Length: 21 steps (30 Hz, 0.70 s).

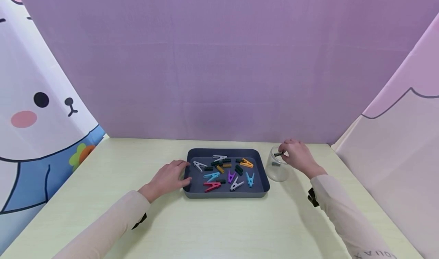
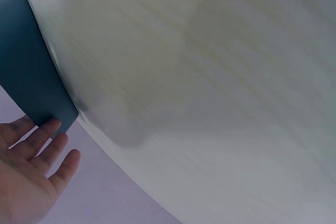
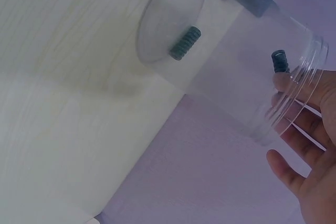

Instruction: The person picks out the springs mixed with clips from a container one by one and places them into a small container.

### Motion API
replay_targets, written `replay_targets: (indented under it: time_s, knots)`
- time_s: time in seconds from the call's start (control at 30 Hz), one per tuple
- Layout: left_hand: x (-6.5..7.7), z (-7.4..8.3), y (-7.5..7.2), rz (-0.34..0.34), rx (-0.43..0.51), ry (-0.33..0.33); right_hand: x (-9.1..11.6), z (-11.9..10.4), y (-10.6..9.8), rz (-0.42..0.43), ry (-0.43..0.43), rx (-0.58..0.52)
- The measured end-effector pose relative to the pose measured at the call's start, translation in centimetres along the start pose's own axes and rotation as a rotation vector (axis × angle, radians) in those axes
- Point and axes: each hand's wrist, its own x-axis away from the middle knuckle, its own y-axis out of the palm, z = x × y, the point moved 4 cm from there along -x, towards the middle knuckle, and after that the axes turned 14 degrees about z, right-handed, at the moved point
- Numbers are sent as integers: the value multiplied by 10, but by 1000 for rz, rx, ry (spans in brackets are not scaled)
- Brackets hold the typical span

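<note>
At the mouth of a clear jar [image 1: 277, 173], my right hand [image 1: 297, 155] pinches a small dark coil spring [image 1: 278, 153] between thumb and fingertips. The right wrist view shows this held spring [image 3: 280, 60] just inside the rim, with a second dark spring [image 3: 185, 43] lying low in the jar. On the left, my left hand [image 1: 168, 178] rests its fingers against the left wall of a dark grey tray [image 1: 226, 195]; the left wrist view has these fingers [image 2: 51, 151] spread, nearly straight, at the tray's corner. Inside the tray lie dark springs [image 1: 239, 170], gold springs [image 1: 220, 169] and coloured clips [image 1: 212, 186].
The jar stands on the pale table [image 1: 226, 228] close to the tray's right side. A purple cloth backdrop [image 1: 219, 68] rises behind the table. Printed cloth panels hang at the left [image 1: 41, 137] and right [image 1: 404, 144].
</note>
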Motion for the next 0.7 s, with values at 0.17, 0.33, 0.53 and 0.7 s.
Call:
replay_targets:
  time_s: [0.17, 0.33, 0.53, 0.7]
  knots:
    - [0, 0, -1, -2, -3, -2, 0, 0, 1, -1, -1, -10]
    - [1, 1, -2, -4, 4, -5, -1, 0, 3, -26, 7, -16]
    - [1, 1, -1, -1, 4, 0, -1, 0, 4, -42, 14, -40]
    - [1, 1, 0, 7, 2, 4, -1, 1, 3, -48, 18, -49]
